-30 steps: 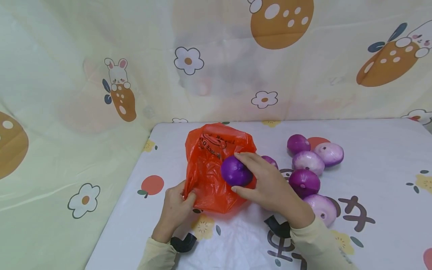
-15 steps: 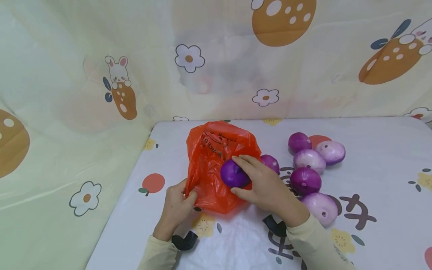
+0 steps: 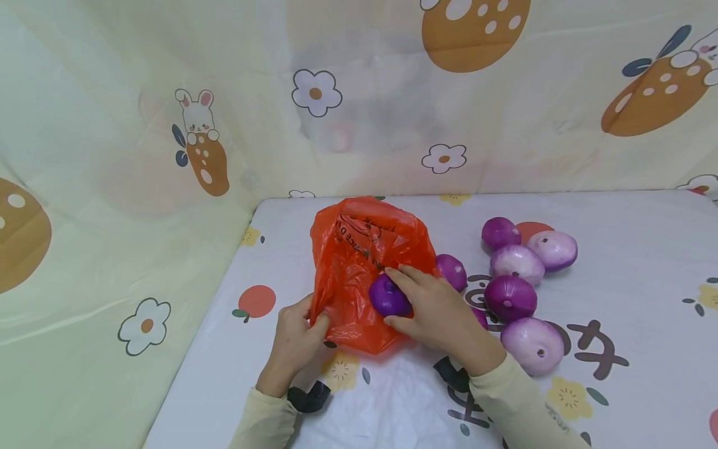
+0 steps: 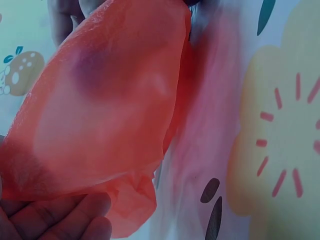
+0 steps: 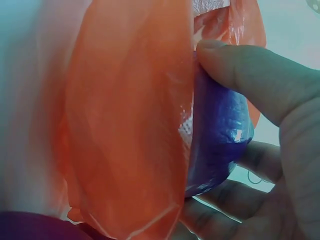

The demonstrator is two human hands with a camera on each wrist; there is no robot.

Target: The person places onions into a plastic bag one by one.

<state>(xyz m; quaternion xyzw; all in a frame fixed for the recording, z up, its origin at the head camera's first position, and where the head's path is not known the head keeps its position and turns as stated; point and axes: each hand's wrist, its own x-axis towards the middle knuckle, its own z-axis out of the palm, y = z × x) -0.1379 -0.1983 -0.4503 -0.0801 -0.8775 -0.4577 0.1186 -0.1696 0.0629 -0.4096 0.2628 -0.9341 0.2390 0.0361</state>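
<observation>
A red plastic bag (image 3: 348, 293) with dark print lies with its mouth spread on the table. My left hand (image 3: 295, 343) pinches the bag's near left edge between thumb and fingers. In my right hand (image 3: 437, 308) is a purple onion (image 3: 388, 295), gripped between thumb and fingers at the bag's mouth. The right wrist view shows that onion (image 5: 217, 130) partly behind the bag's edge, with the thumb over its top and fingers below. Through the thin bag (image 4: 115, 115), the left wrist view gives only a dark blurred shape.
Right of the bag lie several onions: a purple one (image 3: 451, 272) beside it, a dark purple one (image 3: 510, 298), a pale one (image 3: 533, 346), another pale one (image 3: 552, 251) and a small purple one (image 3: 500, 234). A patterned cloth curtain (image 3: 370, 137) stands behind the table.
My right hand has moved slightly down with the onion, which sits a little deeper at the bag's mouth. My left hand keeps its hold on the bag. The head view has shifted slightly.
</observation>
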